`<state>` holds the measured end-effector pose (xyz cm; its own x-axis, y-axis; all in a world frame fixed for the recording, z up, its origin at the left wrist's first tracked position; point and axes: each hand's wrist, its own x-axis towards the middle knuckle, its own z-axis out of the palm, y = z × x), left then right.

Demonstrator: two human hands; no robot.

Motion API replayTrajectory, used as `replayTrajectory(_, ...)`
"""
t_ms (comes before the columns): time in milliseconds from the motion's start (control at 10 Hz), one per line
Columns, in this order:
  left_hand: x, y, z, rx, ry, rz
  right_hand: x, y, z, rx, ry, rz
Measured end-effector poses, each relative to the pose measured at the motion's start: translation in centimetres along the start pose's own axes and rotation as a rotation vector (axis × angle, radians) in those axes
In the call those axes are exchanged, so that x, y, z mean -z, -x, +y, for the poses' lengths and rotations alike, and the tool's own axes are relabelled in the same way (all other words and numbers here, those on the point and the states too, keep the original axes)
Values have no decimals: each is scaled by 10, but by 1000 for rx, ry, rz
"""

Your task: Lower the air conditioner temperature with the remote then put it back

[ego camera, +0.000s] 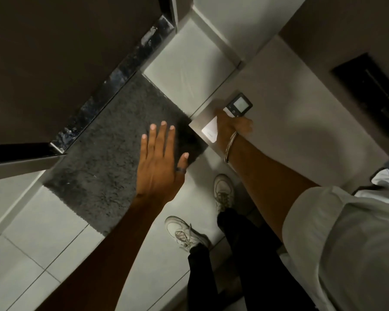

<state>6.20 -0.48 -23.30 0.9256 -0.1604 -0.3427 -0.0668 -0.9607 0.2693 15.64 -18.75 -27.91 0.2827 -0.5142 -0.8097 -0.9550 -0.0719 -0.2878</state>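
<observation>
The air conditioner remote (239, 104) is a small dark unit with a pale screen and a power button, lying against the grey wall panel (301, 113) on the right. My right hand (230, 125) is closed around its lower end, wrist bangle showing, and covers most of its body. Just below the hand a white holder or plate (209, 132) is fixed to the same panel. My left hand (160, 162) hovers flat over the floor, fingers spread, holding nothing, well left of the remote.
A dark shaggy mat (112, 153) lies on the white floor tiles before a dark door with a shiny threshold strip (121, 79). My white shoes (222, 191) stand below. A black recessed slot (373, 95) sits in the panel at right.
</observation>
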Motion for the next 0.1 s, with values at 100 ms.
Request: replayTrajectory(100, 11, 11, 0, 23, 21, 51, -1, 10, -8, 27, 132, 45)
